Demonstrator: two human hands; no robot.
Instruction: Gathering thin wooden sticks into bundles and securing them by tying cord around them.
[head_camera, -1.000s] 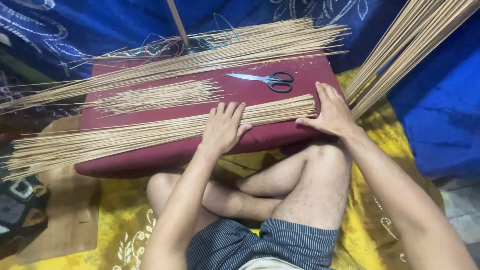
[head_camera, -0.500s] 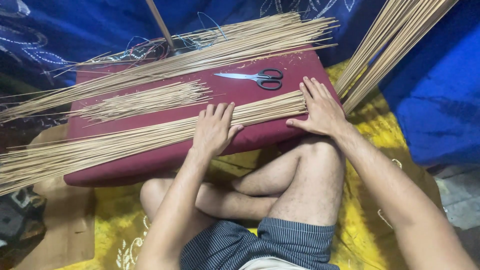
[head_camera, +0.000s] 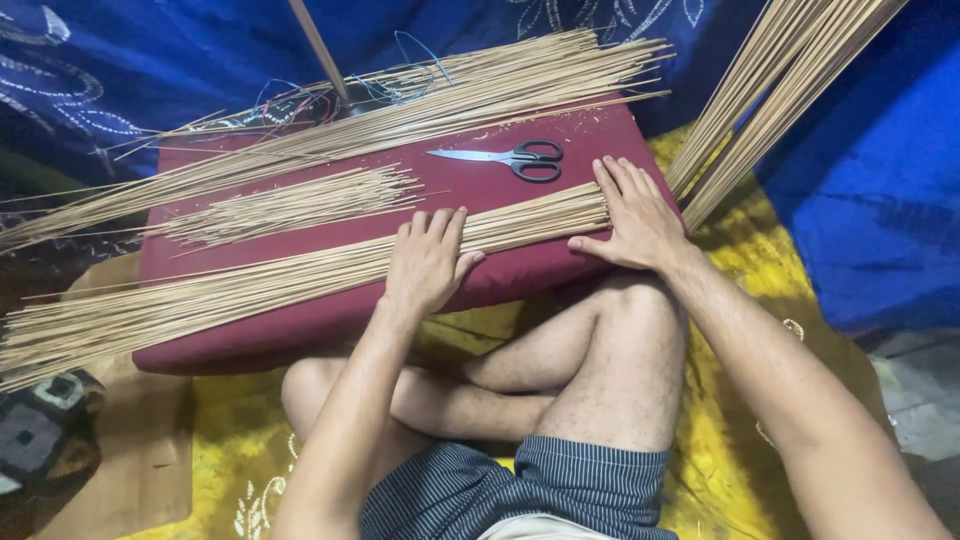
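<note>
On the floor, seated cross-legged, we look down at our work.
Blue cloth (head_camera: 150, 50): hangs behind and to the right, patterned in white at the far left.
Yellow cloth (head_camera: 740, 260): spread under our legs, pale floral print at its edges.
Maroon cushion (head_camera: 300, 320): lies across in front of our knees and bears all the sticks.
Leaning sticks (head_camera: 770, 90): a long sheaf slanting from the upper right corner to the cushion's right end.
Far bundle (head_camera: 400, 110): long thin bamboo sticks along the cushion's back edge, tips fanned at the right.
Near bundle (head_camera: 250, 285): thin bamboo sticks along the front edge, overhanging the cushion on the left.
Short pile (head_camera: 290, 200): loose shorter sticks between the two bundles.
Left hand (head_camera: 428, 262): flat and spread, palm pressing down on the near bundle at its middle.
Right hand (head_camera: 635, 215): open, fingers together, laid against the right-hand ends of the near bundle, thumb at the cushion's front edge.
Scissors (head_camera: 510, 157): black-handled, closed, lying just beyond our right hand, apart from it.
Coloured wires (head_camera: 300, 100): tangled red and blue behind the far bundle.
</note>
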